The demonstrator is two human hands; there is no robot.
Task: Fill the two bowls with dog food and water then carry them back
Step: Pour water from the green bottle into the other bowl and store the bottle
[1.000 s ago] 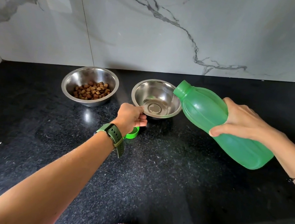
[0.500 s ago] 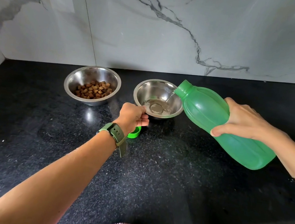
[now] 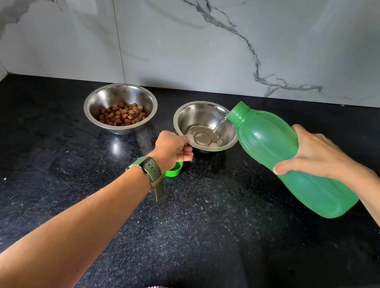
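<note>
Two steel bowls stand near the back of the black counter. The left bowl (image 3: 98, 99) holds brown dog food (image 3: 123, 117). The right bowl (image 3: 195, 111) has a shallow pool of water in its bottom. My right hand (image 3: 314, 154) grips a tilted green bottle (image 3: 285, 155), its open neck over the right bowl's rim, and a thin stream of water runs into the bowl. My left hand (image 3: 171, 148) pinches the near left rim of that bowl. A green watch sits on that wrist.
The bottle's green cap (image 3: 175, 169) lies on the counter (image 3: 222, 219) just under my left hand. A marble wall rises behind the bowls, with a corner at the far left. The counter's front edge runs along the lower right.
The bottle's base has lifted slightly and water keeps flowing; the pool in the right bowl has grown. My left hand stays on the rim.
</note>
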